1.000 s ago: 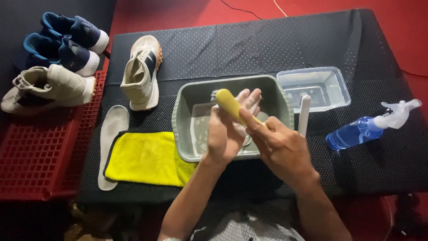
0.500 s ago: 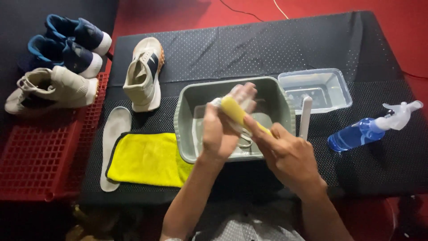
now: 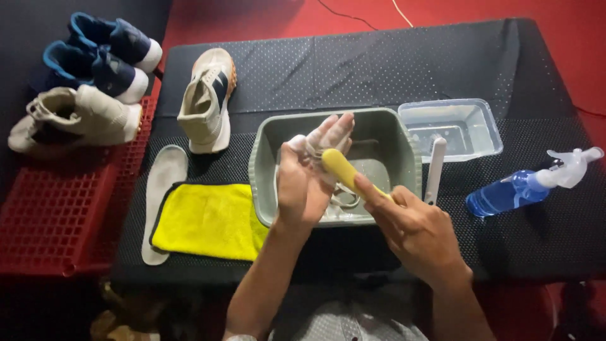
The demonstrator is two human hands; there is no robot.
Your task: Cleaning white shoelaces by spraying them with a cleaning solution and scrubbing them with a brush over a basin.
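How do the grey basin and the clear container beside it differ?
The grey basin is opaque, larger and sits under both hands; the clear container is see-through, smaller and untouched. The basin lies nearer the yellow cloth, the container nearer the blue spray bottle. Both are rectangular, open-topped, on the black table.

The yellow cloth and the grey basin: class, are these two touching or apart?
Touching. In the head view the yellow cloth lies flat on the table with its right edge running up against, and slightly under, the grey basin; no gap shows.
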